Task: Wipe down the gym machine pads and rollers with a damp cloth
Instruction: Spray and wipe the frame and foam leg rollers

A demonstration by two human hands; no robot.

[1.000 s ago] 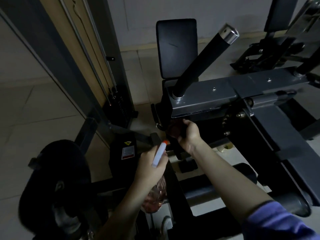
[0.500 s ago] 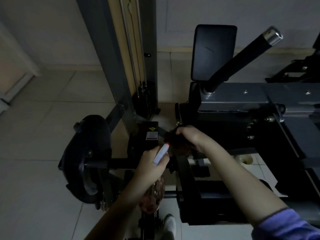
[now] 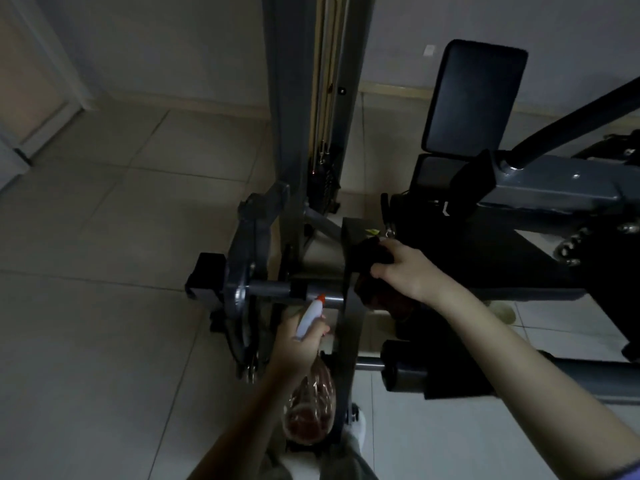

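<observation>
Right hand [image 3: 405,271], curled round the dark cloth [image 3: 369,258], should press firmly along the machine frame [image 3: 353,327] beneath it; left hand [image 3: 298,348] grips the spray bottle [image 3: 310,417].

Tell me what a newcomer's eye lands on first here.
In the dim centre, the white spray bottle with its orange tip stands out, gripped by the left hand. Just to the right, the right hand holds a dark cloth against the machine. At the top right, a black rectangular back pad stands upright.
</observation>
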